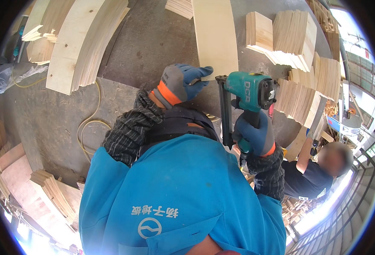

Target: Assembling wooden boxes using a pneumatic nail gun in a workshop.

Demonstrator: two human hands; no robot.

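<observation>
A long pale plywood board (216,36) lies lengthwise before me, its near end between my hands. My left hand (183,83), in a grey and blue glove with an orange cuff, pinches the near left corner of this board. My right hand (257,134), gloved the same way, is wrapped around the handle of a teal and black nail gun (249,91). The gun's nose is at the board's near right corner; whether it presses on the wood cannot be made out. Its long black magazine points back toward me.
Tall stacks of curved-looking plywood strips (87,46) stand at the far left. Shorter plywood stacks (291,38) stand on the right. A yellow air hose (82,131) loops across the floor at left. Another person (311,174) in dark clothing is at the right.
</observation>
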